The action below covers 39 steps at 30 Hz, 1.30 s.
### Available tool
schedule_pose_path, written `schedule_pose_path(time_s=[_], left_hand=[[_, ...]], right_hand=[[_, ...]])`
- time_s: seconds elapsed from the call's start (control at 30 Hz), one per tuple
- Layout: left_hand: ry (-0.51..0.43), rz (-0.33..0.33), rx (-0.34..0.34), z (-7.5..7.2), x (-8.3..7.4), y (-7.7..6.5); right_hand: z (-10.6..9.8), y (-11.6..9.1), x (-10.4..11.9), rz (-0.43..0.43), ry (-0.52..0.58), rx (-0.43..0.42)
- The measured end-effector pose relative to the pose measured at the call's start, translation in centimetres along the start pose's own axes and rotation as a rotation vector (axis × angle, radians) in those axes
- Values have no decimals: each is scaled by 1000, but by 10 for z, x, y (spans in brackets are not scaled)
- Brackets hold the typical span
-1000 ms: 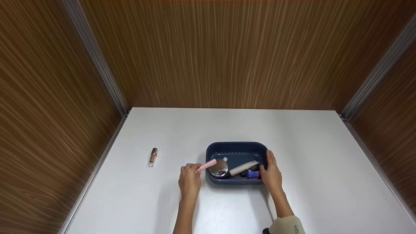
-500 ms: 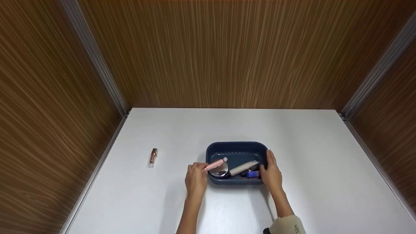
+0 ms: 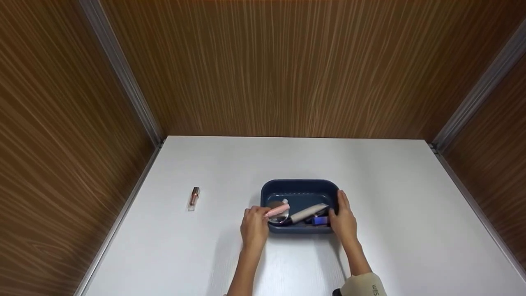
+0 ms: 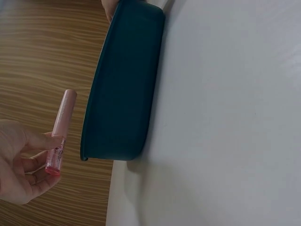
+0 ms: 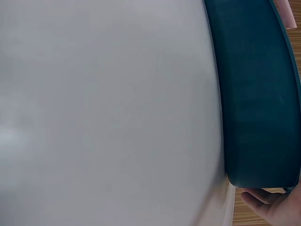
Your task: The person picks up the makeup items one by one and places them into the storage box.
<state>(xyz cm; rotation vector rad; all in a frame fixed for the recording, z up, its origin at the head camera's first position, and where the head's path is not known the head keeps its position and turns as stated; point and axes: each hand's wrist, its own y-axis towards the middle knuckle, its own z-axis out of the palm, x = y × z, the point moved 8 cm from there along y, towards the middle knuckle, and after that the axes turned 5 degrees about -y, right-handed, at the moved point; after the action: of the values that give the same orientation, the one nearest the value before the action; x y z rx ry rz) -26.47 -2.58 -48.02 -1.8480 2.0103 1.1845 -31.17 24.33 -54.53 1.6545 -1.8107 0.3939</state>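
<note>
My left hand (image 3: 254, 228) pinches a pink lip gloss tube (image 4: 63, 117) between thumb and fingers, over the left end of a dark blue box (image 3: 296, 230). The tube has a pink cap and a clear reddish lower part. In the left wrist view it stands above the box's rim, apart from the wall. My right hand (image 3: 344, 220) grips the box's right end, thumb at the rim and fingers along the outside. Inside the box lie a round mirror (image 3: 273, 204), partly hidden by the tube, a whitish tube (image 3: 308, 213) and a blue-purple item (image 3: 320, 220).
Another lip gloss (image 3: 193, 199), with a dark metallic cap and clear base, lies on the white table (image 3: 230, 164) left of the box. Wood-grain panels (image 3: 263, 82) with metal corner strips enclose the table at the back and sides.
My left hand has moved right with the pink lip gloss tube, from beside the box's left end to over its rim. The right hand and the box stay put.
</note>
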Motion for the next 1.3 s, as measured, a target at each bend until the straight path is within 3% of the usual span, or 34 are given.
schedule_pose_path(time_s=[0.33,1.03,1.3], left_hand=[[-8,2,7,8,-4,-1],[-21,85,40,31,-21,-1],[-26,69,46,30,-17,-5]], right_hand=[[0,-1,-1,3,-10,4],[-2,-1,0,3,0,-9],[-1,-2,-1,7,0,-9]])
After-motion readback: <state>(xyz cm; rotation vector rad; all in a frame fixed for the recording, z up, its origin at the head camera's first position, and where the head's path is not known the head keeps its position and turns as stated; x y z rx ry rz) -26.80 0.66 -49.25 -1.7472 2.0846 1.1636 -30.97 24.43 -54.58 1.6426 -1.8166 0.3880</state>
